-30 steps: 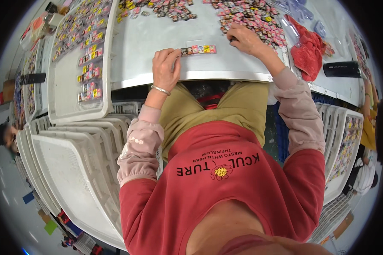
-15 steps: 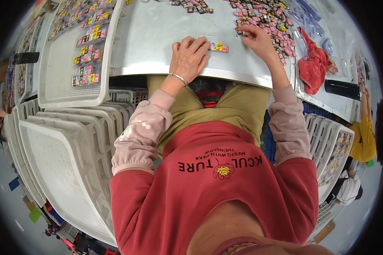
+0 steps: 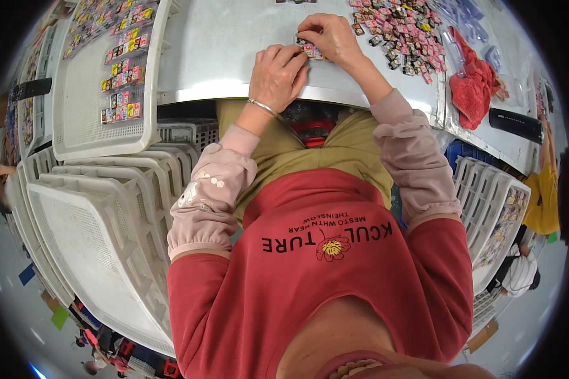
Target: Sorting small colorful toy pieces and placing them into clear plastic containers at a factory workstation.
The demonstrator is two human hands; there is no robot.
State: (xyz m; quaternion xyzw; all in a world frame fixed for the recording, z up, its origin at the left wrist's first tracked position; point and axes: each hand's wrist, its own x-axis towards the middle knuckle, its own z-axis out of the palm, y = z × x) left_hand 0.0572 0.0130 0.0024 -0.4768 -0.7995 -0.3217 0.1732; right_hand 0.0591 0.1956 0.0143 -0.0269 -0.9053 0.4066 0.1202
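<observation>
— Two big surfaces fill the view: the grey metal table (image 3: pixel 234 57) ahead and, off its left edge, a stack of white perforated trays (image 3: pixel 101 221) leaning below table height. How much bare room is there?

— Plenty on the table's near left half. It lies open from the front edge, which runs just under the wrists, up to the top of the picture. One white tray (image 3: pixel 101 126) overhangs that edge at the left, with rows of small coloured pieces (image 3: pixel 121 82) along its right side.

— And to the right?

— Crowded. A red cloth (image 3: pixel 474 82) lies bunched near the right edge, and a loose heap of small pink and dark pieces (image 3: pixel 404 31) spreads between it and the hands.

— The hands themselves?

— Close together, near the front edge. The left hand (image 3: pixel 277 72) lies palm down, fingers curled forward, its fingertips touching a short row of small pieces (image 3: pixel 310 50) on the table. The right hand (image 3: pixel 329 35) comes from above, fingers bent and pressed together on the same row, seemingly pinching one piece; the grip itself is hidden.

— Smallest thing?

— A thin silver bangle (image 3: pixel 262 107) on the left wrist.
</observation>
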